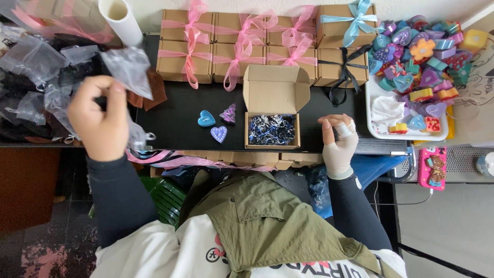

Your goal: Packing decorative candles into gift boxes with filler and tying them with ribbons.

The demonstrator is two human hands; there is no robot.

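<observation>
Left hand (100, 117) grip pinches a sheer organza pouch (128, 69); right hand (337, 139) curls loosely, empty, beside the open box (272, 116).

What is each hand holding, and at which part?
The left hand pinches a small translucent pouch by its lower edge. The right hand holds nothing; it rests beside the open box.

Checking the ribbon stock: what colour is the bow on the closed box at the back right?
Light blue ribbon bow, seen clearly in the head view; the neighbouring boxes carry pink ones.
</observation>
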